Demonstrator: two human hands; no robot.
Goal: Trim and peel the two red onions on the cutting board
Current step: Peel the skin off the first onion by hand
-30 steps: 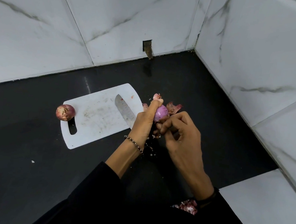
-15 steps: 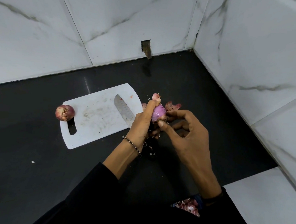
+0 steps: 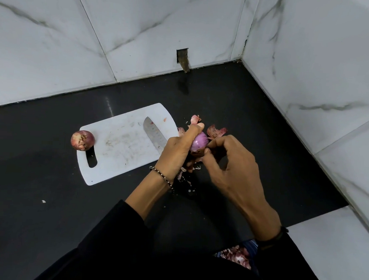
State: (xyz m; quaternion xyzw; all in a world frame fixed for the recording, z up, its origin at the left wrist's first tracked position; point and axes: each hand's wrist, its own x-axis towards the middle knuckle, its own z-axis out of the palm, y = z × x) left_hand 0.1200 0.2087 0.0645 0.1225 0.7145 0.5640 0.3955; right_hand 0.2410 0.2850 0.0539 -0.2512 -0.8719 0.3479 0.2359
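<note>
At the nearest edge, black sleeves are seen, and beside the right one a heap of reddish onion skins; what the heap lies in cannot be told. A beaded bracelet is worn on the left wrist; a dark band is worn on the right.

Above the black countertop, just right of the board, a half-peeled onion is held by both hands; it is gripped by the left hand, whose fingers are wrapped round it with a fingertip over its top; its darker lower end is pinched by the thumb and forefinger of the right hand, the other fingers being curled. Small peel scraps are scattered on the counter beneath the hands.

Farther off, a white cutting board is laid at a slant; a knife blade is rested on its right part, the handle hidden behind the left hand. An unpeeled onion is set at the board's left edge, just beyond the handle slot, touching the board.

Beyond the hands, loose skin pieces are strewn; the corner is closed by marbled white wall tiles, in which a small rectangular hole is cut.
</note>
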